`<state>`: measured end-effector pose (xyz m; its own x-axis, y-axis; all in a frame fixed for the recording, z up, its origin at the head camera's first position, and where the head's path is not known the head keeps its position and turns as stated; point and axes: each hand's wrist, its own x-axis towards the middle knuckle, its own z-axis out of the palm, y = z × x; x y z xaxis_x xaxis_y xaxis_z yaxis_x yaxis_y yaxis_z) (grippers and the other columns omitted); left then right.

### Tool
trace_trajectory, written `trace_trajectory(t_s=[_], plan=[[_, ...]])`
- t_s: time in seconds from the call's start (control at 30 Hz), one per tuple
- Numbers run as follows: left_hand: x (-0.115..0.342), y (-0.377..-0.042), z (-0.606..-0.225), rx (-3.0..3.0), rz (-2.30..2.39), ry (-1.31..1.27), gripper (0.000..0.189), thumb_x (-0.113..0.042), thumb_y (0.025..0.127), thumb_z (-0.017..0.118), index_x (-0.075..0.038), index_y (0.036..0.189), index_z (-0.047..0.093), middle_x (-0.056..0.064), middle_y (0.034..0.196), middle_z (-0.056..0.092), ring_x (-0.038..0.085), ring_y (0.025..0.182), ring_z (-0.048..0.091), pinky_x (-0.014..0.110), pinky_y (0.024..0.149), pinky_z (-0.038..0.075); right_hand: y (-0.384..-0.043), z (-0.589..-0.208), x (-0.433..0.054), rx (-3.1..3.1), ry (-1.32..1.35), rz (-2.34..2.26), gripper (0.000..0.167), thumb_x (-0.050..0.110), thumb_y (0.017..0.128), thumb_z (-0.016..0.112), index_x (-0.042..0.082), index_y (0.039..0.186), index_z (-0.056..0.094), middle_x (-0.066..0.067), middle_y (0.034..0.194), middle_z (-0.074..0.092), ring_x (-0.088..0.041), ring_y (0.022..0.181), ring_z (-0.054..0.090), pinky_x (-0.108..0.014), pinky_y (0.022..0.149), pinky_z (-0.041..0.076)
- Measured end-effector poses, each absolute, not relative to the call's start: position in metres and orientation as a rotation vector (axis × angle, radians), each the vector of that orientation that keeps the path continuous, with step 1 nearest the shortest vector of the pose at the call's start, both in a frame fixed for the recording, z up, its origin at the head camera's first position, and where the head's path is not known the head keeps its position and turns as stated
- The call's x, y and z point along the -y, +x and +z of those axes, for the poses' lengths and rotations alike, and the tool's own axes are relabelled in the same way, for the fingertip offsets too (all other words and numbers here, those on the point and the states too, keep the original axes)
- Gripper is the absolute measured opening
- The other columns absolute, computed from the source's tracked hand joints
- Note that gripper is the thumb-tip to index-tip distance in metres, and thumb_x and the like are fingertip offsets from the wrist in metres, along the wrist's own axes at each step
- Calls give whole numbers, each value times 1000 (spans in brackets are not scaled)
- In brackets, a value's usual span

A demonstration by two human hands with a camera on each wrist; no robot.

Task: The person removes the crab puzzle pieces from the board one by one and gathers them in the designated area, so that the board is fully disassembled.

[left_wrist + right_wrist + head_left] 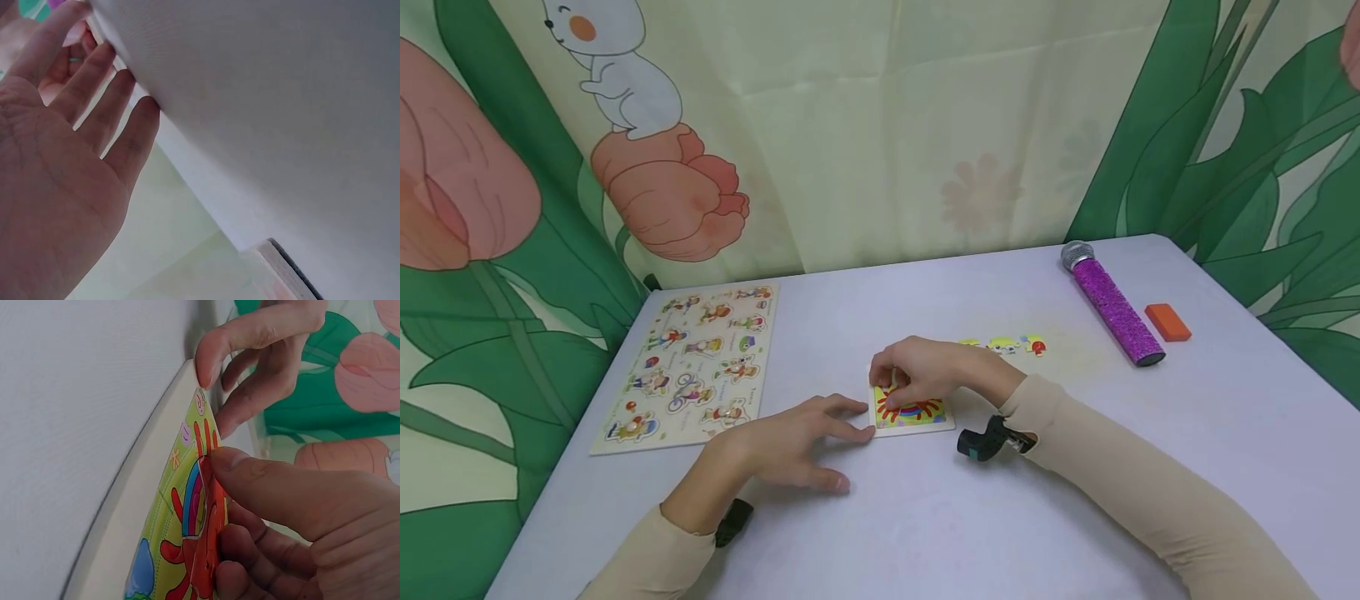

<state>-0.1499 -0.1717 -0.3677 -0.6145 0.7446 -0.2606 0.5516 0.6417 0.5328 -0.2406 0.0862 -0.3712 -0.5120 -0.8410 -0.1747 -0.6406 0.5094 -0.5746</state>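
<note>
A small puzzle board [917, 431] with a pale border and a yellow-green picture lies mid-table. My right hand [928, 368] is over it and pinches a red puzzle piece [206, 565] between thumb and fingers. In the right wrist view that piece is tilted up from the board's picture, where a blue and purple patch shows beside it. My left hand [793, 437] has its fingers spread, the fingertips [862, 433] at the board's left edge. The right hand covers the board's upper part in the head view.
A large picture puzzle board [700, 367] lies at the left. Behind my right wrist are several small yellow puzzle pieces [1002, 344]. Toward the right are a purple glitter microphone [1116, 308] and an orange block [1167, 322]. A printed curtain [850, 142] hangs behind the table.
</note>
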Motion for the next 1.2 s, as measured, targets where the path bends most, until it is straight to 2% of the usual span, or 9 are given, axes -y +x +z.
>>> trace_trajectory(t_s=[0.17,0.37,0.67,0.93,1.2], plan=[[171,-151,-371,-2397,551,997,64,-44,89,79,-27,147,58,-1,162,37,24,149,34,51,119,33,-238,-372,-87,-2330,-1185,-613,27,22,95,75,16,120,67,3,104,63,-10,84,57,-25,79,51],[171,-150,-370,-2395,550,998,64,-44,89,79,-27,147,58,-1,162,37,23,149,33,51,119,32,-237,-372,-89,-2309,-1219,-689,28,20,93,78,15,118,64,-1,104,62,-11,84,58,-27,79,52],[173,-150,-367,-2408,544,1009,64,-45,89,79,-27,147,59,-1,162,37,24,148,34,51,118,34,-238,-378,-92,-2304,-1292,-775,27,15,94,75,17,115,57,1,100,59,-12,86,58,-29,82,51],[173,-152,-369,-2404,552,1020,65,-45,88,80,-27,147,59,-1,162,37,23,149,33,50,119,32,-234,-382,-92,-2445,-1379,-680,27,19,96,72,13,120,62,4,97,58,-11,85,54,-27,80,50],[172,-151,-370,-2406,557,1016,66,-44,87,81,-26,147,59,0,162,37,24,149,33,50,119,33,-234,-384,-95,-2434,-1437,-713,30,19,97,71,11,125,67,3,105,63,-9,84,60,-25,81,53]])
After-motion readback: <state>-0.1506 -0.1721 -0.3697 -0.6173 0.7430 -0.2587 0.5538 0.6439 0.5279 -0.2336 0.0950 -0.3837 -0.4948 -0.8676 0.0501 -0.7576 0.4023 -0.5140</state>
